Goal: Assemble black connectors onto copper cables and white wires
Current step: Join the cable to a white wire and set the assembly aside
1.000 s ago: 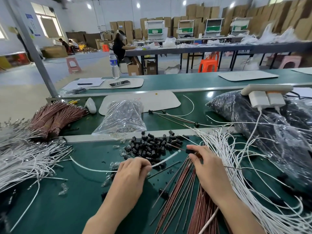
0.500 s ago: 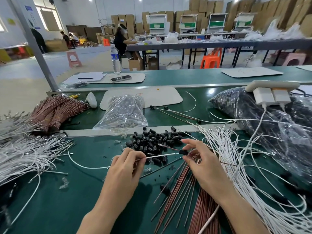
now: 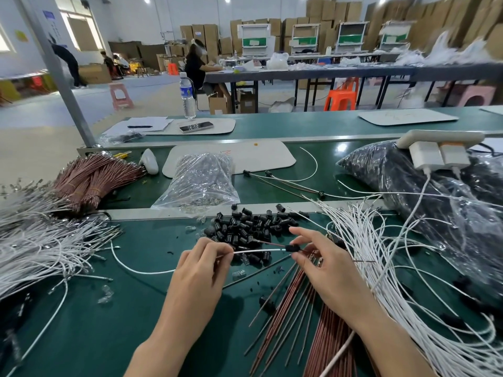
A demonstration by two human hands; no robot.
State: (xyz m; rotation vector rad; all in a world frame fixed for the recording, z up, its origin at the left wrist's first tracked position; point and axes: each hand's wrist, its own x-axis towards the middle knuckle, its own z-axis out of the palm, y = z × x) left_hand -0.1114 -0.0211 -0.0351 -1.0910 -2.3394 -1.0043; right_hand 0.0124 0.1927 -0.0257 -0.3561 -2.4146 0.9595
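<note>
A loose fan of thin copper-coloured cables lies nearest the person on the green bench, beside the right forearm. Just past it, the left hand pinches a thin white insulated wire near its end. The right hand pinches a small black plastic connector between thumb and forefinger, held off the bench. The white wire's tip meets the connector's mouth, and a slim copper cable end reaches it too; how deep either sits I cannot tell. I judge this piece to be mid-assembly.

Behind the hands lies a heap of loose black connectors, flanked by a right tangle of white wires and a left tangle of white wires, so much work is left. Beyond the raised metal rail, a few finished black-capped wires lie near a clear plastic bag, tied bundles of copper cables and a large dark plastic bag.

The open room is the bare bench left of the left hand. The right side is crowded, so a wire could snag there.
</note>
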